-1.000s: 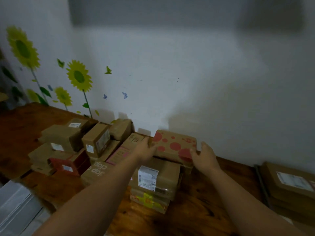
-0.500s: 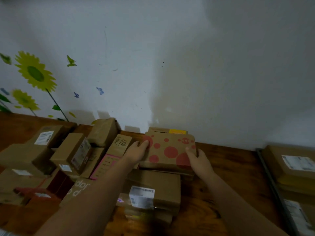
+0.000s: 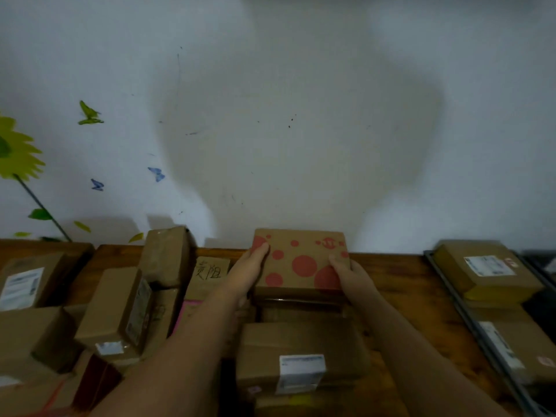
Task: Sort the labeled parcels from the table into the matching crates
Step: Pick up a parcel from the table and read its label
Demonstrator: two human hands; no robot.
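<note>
Clamping a spotted box (image 3: 301, 263) between both grips, dead centre, close under the wall at 12 o'clock. Curling the left grip (image 3: 249, 272) round its 9 o'clock edge and the right grip (image 3: 350, 273) round its 3 o'clock edge, digits lapping onto the top face. Sitting on or just above a stack of brown boxes; cannot tell which. Toward 6 o'clock, lying on the counter (image 3: 400, 284): a labelled box (image 3: 301, 341). Heaped at 9 o'clock: more boxes (image 3: 114, 308), with a handwritten one (image 3: 210, 270) just beside the left grip. Standing at 3 o'clock: a crate (image 3: 458, 299) holding labelled parcels (image 3: 484, 272).
</note>
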